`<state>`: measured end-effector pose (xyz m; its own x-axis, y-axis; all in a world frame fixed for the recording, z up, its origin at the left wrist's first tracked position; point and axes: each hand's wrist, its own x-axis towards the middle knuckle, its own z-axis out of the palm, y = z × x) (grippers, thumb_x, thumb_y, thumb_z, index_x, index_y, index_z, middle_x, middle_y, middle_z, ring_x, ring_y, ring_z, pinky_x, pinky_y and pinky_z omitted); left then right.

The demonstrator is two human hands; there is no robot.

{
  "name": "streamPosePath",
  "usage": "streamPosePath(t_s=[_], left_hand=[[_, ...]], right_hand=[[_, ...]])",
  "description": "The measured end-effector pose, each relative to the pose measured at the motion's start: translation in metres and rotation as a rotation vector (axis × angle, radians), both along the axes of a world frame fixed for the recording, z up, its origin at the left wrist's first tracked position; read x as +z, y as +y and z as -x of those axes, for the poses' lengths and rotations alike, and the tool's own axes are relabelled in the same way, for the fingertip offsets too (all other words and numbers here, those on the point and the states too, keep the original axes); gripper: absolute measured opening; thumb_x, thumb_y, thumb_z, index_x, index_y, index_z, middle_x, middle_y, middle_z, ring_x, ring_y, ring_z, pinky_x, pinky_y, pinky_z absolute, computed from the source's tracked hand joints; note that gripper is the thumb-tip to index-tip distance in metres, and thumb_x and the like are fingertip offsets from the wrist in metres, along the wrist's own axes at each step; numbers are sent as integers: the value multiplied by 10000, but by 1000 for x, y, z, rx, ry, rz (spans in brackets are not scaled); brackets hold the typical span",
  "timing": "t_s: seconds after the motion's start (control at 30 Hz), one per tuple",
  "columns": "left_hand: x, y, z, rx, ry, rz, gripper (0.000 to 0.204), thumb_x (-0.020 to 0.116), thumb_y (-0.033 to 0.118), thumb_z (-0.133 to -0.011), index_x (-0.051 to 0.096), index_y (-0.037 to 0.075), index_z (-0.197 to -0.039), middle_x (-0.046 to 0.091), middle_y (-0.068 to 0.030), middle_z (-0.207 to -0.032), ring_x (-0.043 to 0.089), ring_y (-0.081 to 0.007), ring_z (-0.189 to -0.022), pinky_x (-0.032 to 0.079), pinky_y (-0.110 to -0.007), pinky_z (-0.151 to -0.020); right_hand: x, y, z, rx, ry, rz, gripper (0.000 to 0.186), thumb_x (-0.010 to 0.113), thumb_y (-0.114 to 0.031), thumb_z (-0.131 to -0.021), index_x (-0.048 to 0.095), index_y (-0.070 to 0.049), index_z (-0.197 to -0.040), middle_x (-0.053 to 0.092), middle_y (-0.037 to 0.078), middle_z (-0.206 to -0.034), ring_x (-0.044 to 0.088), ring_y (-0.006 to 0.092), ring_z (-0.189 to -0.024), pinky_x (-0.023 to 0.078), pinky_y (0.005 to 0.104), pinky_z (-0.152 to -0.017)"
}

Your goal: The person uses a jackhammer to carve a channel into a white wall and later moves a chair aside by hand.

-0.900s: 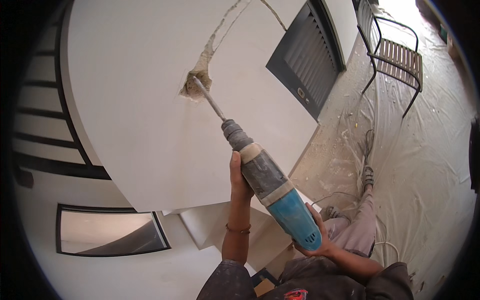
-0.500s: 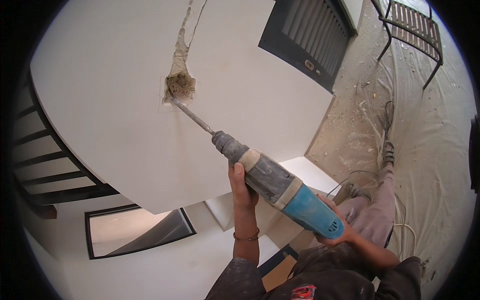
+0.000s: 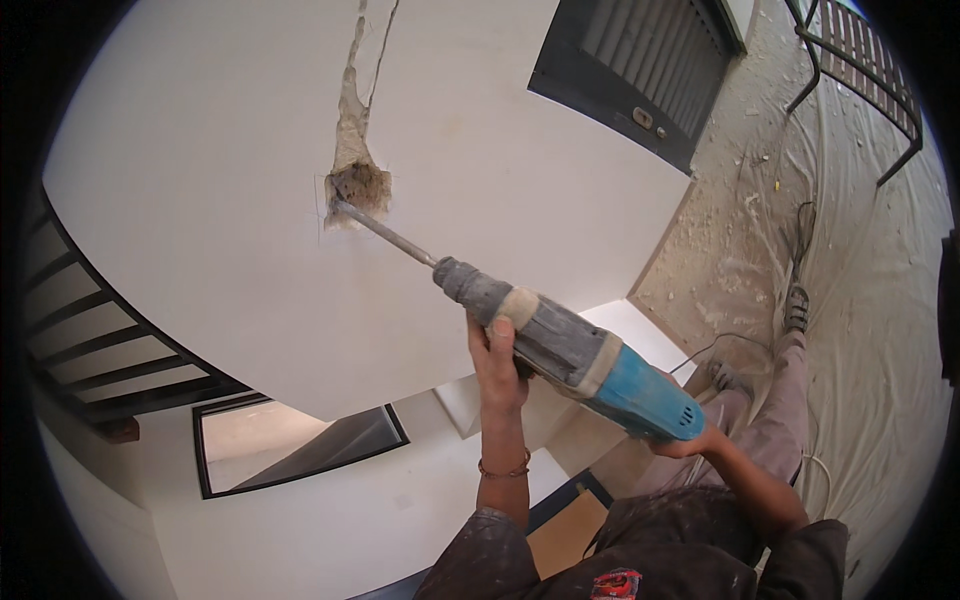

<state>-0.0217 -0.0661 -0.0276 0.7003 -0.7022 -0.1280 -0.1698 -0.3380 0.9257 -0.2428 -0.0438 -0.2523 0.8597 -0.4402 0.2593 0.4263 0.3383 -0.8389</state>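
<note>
First, at far left, shows a dark railing (image 3: 165,400) with slanting bars; just right of it, and nearer, a black-framed window (image 3: 300,440). Then a wide white wall (image 3: 230,210), with a rough cavity (image 3: 367,183) cut in it and a narrow groove (image 3: 352,130) running from there toward the far side. Inside the cavity, at its left part, the tip of a metal bit (image 3: 395,238); depth not possible to tell. Next, holds firmly with both hands, set apart from each other, a dusty power tool (image 3: 560,335), sloping toward right and near: left hand (image 3: 497,372) closed around the grey front part from below, with a thin bracelet (image 3: 503,468) at the wrist. On the far side, a dark louvred door (image 3: 630,70). Nearer and more to right, right hand (image 3: 698,442) clamped at the blue rear end, some fingers hidden. At right, a strapped shoe (image 3: 797,310), a wrinkled plastic sheet (image 3: 870,270) over the floor, and, far, a slatted chair (image 3: 865,60).
</note>
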Motion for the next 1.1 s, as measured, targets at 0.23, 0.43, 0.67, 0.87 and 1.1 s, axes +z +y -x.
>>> streamPosePath(t_s=[0.23, 0.43, 0.67, 0.87, 1.1], left_hand=[[2, 3, -12, 42, 118, 125, 755, 617, 572, -870, 395, 25, -1340, 583, -124, -1114, 634, -231, -964, 554, -372, -838], [46, -8, 32, 106, 512, 403, 786, 482, 695, -885, 393, 77, -1363, 509, -182, -1144, 641, -333, -923, 619, -468, -693], [43, 2, 43, 19, 448, 262, 769, 523, 694, -864, 415, 94, -1333, 521, -163, -1156, 641, -328, -943, 612, -481, -734], [12, -2, 41, 84, 271, 131, 683, 543, 596, -898, 433, 63, -1309, 590, -133, -1121, 644, -271, -991, 580, -433, -839], [8, -18, 38, 156, 217, 99, 634, 552, 535, -919, 427, 40, -1296, 592, -132, -1133, 630, -238, -1031, 557, -388, -884]], right_hand=[[57, -21, 4, -34, -41, -188, 1094, 846, -252, -643, 237, -13, -1520, 349, 189, -1515, 349, 279, -1402, 281, 389, -1143], [156, -41, 48, 23, 64, -84, 1090, 847, -282, -664, 232, -46, -1532, 463, 225, -1436, 499, 346, -1291, 378, 406, -1096], [155, -50, 84, 89, 40, -171, 1139, 853, -222, -644, 181, -44, -1546, 435, 215, -1460, 472, 327, -1320, 360, 407, -1101], [93, -61, 81, 136, 2, -255, 1117, 822, -148, -649, 167, -36, -1546, 307, 192, -1545, 330, 275, -1420, 257, 386, -1151], [73, -92, 66, 182, -27, -228, 1104, 804, -157, -630, 189, -20, -1537, 287, 165, -1564, 310, 256, -1431, 242, 378, -1156]])
